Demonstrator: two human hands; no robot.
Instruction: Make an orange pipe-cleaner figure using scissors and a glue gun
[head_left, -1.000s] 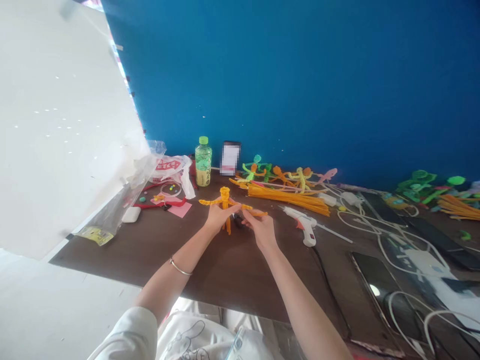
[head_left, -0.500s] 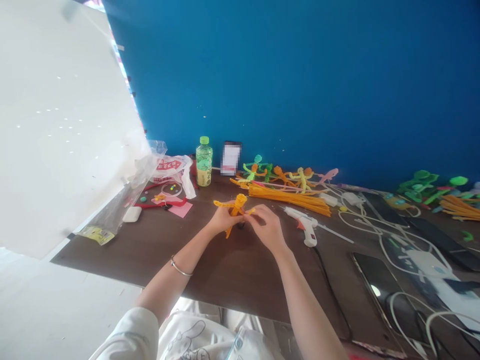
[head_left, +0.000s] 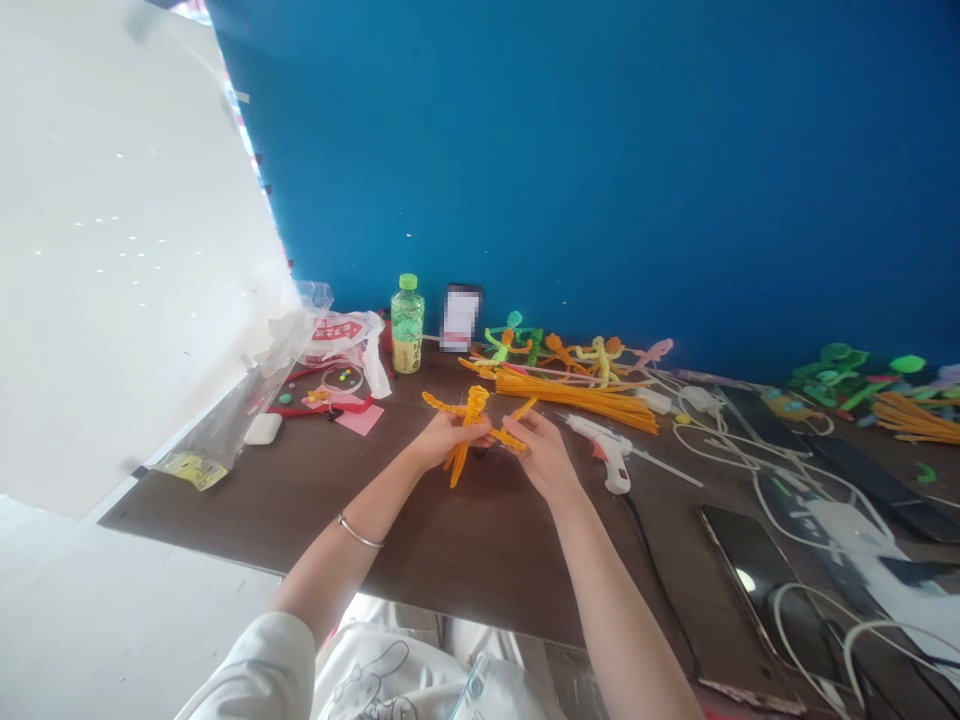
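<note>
An orange pipe-cleaner figure (head_left: 475,405) is held above the brown table (head_left: 480,560), its head upward and loose stems hanging below. My left hand (head_left: 441,438) is closed round the figure's body, with one arm of it sticking out to the left. On the right, my right hand (head_left: 541,450) pinches the figure's other arm, where a short orange end points up past the fingers. Behind the hands lies a bundle of orange pipe cleaners (head_left: 577,396). A white glue gun (head_left: 613,460) rests to the right of my right hand.
A green-capped bottle (head_left: 407,325) and a propped phone (head_left: 460,320) stand at the back. Several finished pipe-cleaner figures (head_left: 602,358) line the wall. White cables, a dark phone (head_left: 757,575) and a power strip lie right; plastic bags (head_left: 341,340) and a white case (head_left: 263,429) lie left.
My right hand has moved slightly right, away from my left hand. More of the figure's right arm shows between them, and the stems below the body are more visible.
</note>
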